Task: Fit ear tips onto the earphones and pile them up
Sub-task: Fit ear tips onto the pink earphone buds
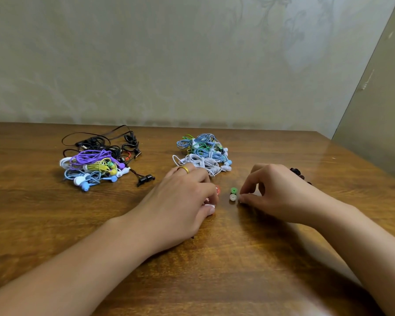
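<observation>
Two loose ear tips sit at the centre of the frame, a green tip (233, 190) and just below it a white tip (232, 197), both on the table (283, 258) in the gap between the hands. The right hand (276, 192) is the nearer: its fingertips (242, 198) are pressed down just to the right of the white tip, pinched together, possibly on something small (too tiny to tell). The left hand (183, 201) lies left of the tips, fingers curled round a reddish earphone (217, 189) that peeks out at its knuckles. By my guess the next reach is a short one leftward for the right hand. Behind, one pile (94, 165) of earphones lies at middle left, a second pile (203, 153) just above the left hand.
</observation>
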